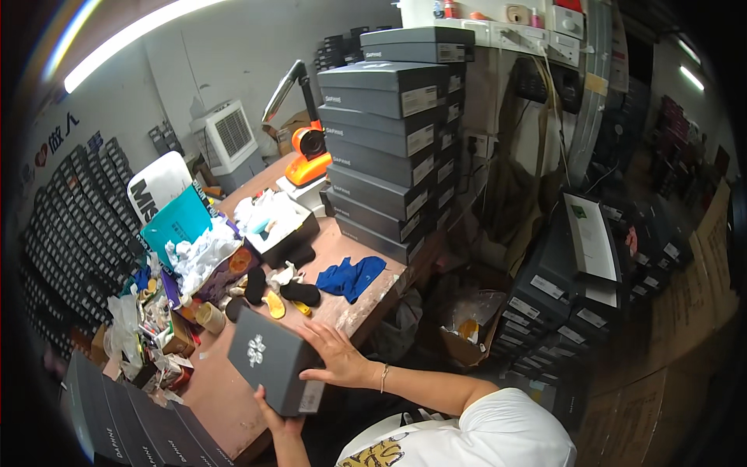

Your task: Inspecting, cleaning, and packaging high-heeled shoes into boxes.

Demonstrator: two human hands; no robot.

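Between my two hands is a dark grey shoebox (272, 359) with a silvery emblem on its lid, held tilted at the near edge of the table. My left hand (280, 416) grips it from below, its thumb up along the near side. My right hand (337, 356) presses against the box's right side, fingers stretched over the upper edge and a bracelet at the wrist. Beyond the box lie a blue cloth (352, 278), dark pads (300, 293) and a yellow piece (275, 305) on the pinkish table (226, 381).
Tall stacks of grey shoeboxes (381, 132) rise at the table's far right. An orange lamp-like device (307, 159) stands beside them. More boxes (132, 420) fill the lower left. Tissue-filled cartons (292, 241) and clutter line the left. An open carton (467, 342) sits right of the table.
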